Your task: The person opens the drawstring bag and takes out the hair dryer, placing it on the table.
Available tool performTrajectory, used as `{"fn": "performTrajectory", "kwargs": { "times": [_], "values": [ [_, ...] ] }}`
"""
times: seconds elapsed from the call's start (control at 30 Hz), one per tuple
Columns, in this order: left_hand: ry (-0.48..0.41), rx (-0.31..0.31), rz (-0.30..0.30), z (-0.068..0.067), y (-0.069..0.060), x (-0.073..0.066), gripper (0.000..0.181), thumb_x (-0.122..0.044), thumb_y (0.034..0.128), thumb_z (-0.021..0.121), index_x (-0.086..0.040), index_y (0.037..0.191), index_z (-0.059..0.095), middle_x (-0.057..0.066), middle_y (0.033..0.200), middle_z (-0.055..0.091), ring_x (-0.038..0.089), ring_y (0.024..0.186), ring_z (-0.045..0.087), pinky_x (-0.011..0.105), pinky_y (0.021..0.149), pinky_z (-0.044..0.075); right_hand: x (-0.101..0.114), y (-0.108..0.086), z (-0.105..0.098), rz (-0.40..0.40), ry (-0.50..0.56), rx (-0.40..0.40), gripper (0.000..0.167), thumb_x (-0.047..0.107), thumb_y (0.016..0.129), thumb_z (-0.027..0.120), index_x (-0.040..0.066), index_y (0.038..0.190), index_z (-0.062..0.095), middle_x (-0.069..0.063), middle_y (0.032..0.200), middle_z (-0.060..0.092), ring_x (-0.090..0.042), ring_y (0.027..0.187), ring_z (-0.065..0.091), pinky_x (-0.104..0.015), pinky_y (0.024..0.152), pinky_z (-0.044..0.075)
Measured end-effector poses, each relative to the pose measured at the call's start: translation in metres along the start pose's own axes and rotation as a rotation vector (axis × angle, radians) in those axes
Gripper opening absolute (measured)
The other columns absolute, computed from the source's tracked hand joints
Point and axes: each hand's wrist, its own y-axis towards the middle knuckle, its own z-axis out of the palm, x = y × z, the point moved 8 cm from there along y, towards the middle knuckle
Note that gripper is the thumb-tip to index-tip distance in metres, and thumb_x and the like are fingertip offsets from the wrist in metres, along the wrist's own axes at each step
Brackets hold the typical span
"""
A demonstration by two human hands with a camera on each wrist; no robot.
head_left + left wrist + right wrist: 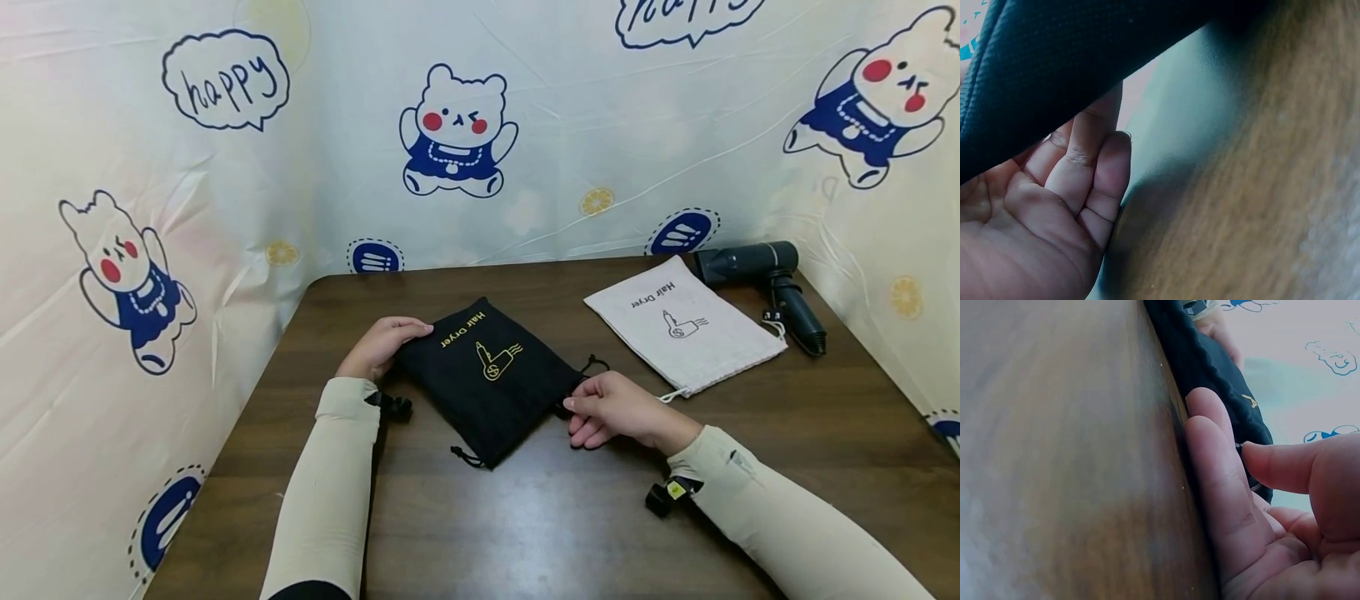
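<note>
A black drawstring bag [480,392] with yellow "Hair Dryer" lettering lies at a slant on the table. At its left corner, my left hand [382,343] grips the fabric; the left wrist view shows fingers [1079,150] curled beneath the cloth, with the tips hidden. My right hand [618,408] is at the opposite corner, pinching the bag's drawstring end between thumb and index finger. Seen from the right wrist, the thumb [1279,465] presses in at the dark bag edge [1216,369], while the other fingers lie along the tabletop.
Behind my right hand lies a white drawstring bag [675,333] with black "Hair Dryer" print. A dark hair dryer [750,265] rests at the table's back right, partly behind that bag. A printed curtain [555,133] surrounds the brown table [517,542].
</note>
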Motion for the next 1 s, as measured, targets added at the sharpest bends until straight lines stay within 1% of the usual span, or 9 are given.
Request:
{"fn": "performTrajectory", "kwargs": {
  "times": [0.2,0.37,0.47,0.67,0.77,0.9,1.0],
  "values": [
    [-0.025,0.001,-0.015,-0.0001,-0.0011,0.0003,0.031,-0.032,0.0980,0.073,-0.009,0.118,0.077,-0.003,0.110,0.072,0.016,0.106,0.063,0.025,0.084,0.056,-0.0010,0.0002,-0.0013,0.009,-0.024,0.021,0.033,0.024,0.103,0.064,-0.009,0.108,0.062,-0.016,0.087,0.075,-0.025,0.076,0.078,-0.039,0.067,0.063],
    [-0.032,0.012,-0.027,-0.0001,-0.0003,-0.0006,0.031,-0.027,0.1003,0.070,-0.005,0.122,0.074,-0.004,0.109,0.072,0.017,0.106,0.062,0.026,0.084,0.056,-0.0015,-0.0005,-0.0042,0.008,-0.045,0.024,0.034,0.025,0.102,0.066,-0.008,0.106,0.065,-0.016,0.086,0.075,-0.025,0.074,0.078,-0.039,0.065,0.063],
    [-0.030,0.017,-0.032,-0.0003,0.0002,-0.0011,0.031,-0.026,0.1009,0.068,-0.004,0.122,0.074,-0.004,0.109,0.072,0.018,0.107,0.061,0.026,0.084,0.056,-0.0019,-0.0005,-0.0045,0.010,-0.048,0.032,0.034,0.026,0.102,0.066,-0.008,0.105,0.065,-0.015,0.085,0.075,-0.025,0.074,0.078,-0.040,0.066,0.063],
    [-0.030,0.011,-0.019,0.0008,-0.0009,-0.0023,0.029,-0.032,0.0984,0.072,-0.011,0.117,0.077,-0.003,0.111,0.072,0.017,0.108,0.061,0.026,0.085,0.055,-0.0026,-0.0008,-0.0055,0.007,-0.065,0.038,0.033,0.026,0.102,0.066,-0.007,0.103,0.066,-0.015,0.084,0.075,-0.025,0.073,0.078,-0.040,0.065,0.063],
    [-0.025,-0.003,-0.015,0.0002,-0.0013,-0.0014,0.028,-0.036,0.0970,0.074,-0.013,0.113,0.078,-0.001,0.111,0.071,0.019,0.106,0.061,0.027,0.085,0.055,-0.0021,-0.0010,-0.0058,0.009,-0.065,0.042,0.033,0.026,0.101,0.067,-0.007,0.102,0.066,-0.015,0.084,0.075,-0.025,0.073,0.077,-0.040,0.065,0.063],
    [-0.017,-0.016,-0.019,-0.0008,-0.0015,0.0000,0.029,-0.039,0.0954,0.075,-0.014,0.111,0.078,0.001,0.112,0.070,0.021,0.106,0.061,0.029,0.085,0.055,-0.0013,-0.0016,-0.0057,0.008,-0.065,0.057,0.032,0.025,0.101,0.068,-0.007,0.100,0.066,-0.015,0.084,0.075,-0.024,0.072,0.077,-0.039,0.064,0.063],
    [-0.011,-0.012,-0.014,-0.0002,-0.0012,-0.0009,0.031,-0.039,0.0954,0.075,-0.013,0.112,0.077,0.001,0.113,0.070,0.021,0.108,0.060,0.029,0.087,0.055,-0.0009,-0.0023,-0.0068,0.006,-0.072,0.069,0.032,0.025,0.101,0.068,-0.007,0.100,0.066,-0.016,0.084,0.075,-0.024,0.072,0.077,-0.039,0.064,0.063]
  ]
}}
